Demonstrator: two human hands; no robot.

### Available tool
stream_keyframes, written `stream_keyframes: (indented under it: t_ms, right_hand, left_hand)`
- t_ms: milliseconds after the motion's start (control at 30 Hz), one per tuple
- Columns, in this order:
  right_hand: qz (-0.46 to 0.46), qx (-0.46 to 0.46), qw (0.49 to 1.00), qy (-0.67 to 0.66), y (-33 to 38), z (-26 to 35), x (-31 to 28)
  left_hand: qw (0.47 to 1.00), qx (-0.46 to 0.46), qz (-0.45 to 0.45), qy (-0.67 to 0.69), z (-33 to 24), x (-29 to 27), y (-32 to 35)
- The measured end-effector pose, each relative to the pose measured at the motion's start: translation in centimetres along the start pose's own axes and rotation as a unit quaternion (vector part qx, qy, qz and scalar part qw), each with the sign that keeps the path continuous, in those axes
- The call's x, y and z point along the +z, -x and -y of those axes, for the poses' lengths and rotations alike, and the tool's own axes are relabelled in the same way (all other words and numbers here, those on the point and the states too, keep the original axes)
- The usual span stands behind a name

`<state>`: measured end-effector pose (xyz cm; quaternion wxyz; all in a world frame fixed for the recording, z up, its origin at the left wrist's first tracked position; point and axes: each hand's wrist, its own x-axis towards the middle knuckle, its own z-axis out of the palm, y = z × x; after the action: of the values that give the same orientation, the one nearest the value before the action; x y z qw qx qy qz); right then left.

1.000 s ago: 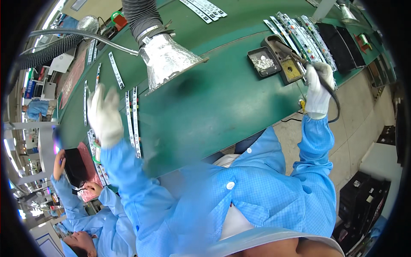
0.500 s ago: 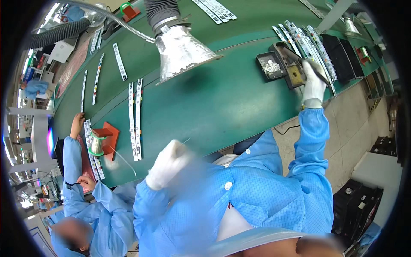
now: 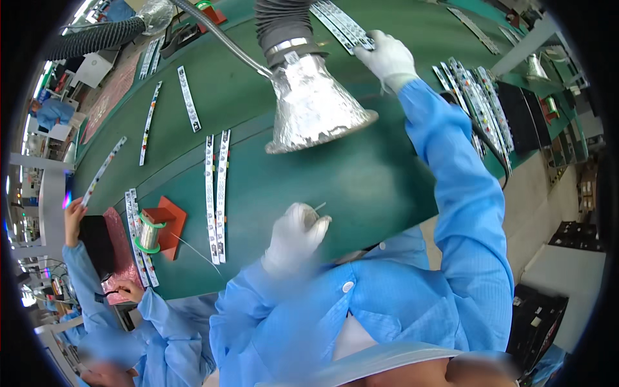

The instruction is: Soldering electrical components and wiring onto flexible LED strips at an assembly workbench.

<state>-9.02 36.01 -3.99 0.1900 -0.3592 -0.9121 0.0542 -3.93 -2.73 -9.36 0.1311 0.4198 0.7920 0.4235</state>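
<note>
My right hand [image 3: 389,61], in a white glove, reaches to the far side of the green bench. Its thumb and fingers close on the near end of a circuit board strip [image 3: 353,27], one of several white strips lying side by side there. My left hand [image 3: 296,237], also gloved, is closed low in front of my body, with a short thin piece of solder wire [image 3: 320,206] poking out between thumb and fingers. Two more circuit board strips [image 3: 216,193] lie to the left of it. A foil-covered fume hood [image 3: 316,113] hangs between my hands.
A solder spool [image 3: 149,233] on a red stand [image 3: 173,226] is at left. A co-worker's hand [image 3: 74,222] holds up a strip. Stacked strips [image 3: 480,106] and a black cable [image 3: 493,145] lie right of my arm, which hides the dark iron stand.
My right hand has left the iron stand and moved up and left to the far strips. My left hand shifted slightly right, still closed. The co-worker has lifted a strip.
</note>
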Motion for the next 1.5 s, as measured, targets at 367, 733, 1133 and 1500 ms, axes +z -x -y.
stream_keyframes:
  t_ms: [367, 733, 1133, 1500]
  right_hand:
    - [0.235, 0.203, 0.950, -0.037, -12.7, 2.4, 8.0]
    - [0.177, 0.135, 0.971, -0.088, -9.6, 1.2, 7.8]
    - [0.096, 0.078, 0.824, -0.553, 15.1, -5.1, -8.9]
    - [0.403, -0.233, 0.850, -0.249, 23.1, -4.0, -15.5]
  left_hand:
    - [0.998, 0.005, 0.028, 0.058, 0.3, -1.1, -0.8]
    - [0.999, 0.014, 0.009, 0.042, 0.3, -0.4, -0.8]
    - [0.998, 0.046, -0.042, -0.010, 0.0, -0.2, 0.8]
    - [0.927, -0.236, -0.203, 0.207, 0.1, -4.5, 4.4]
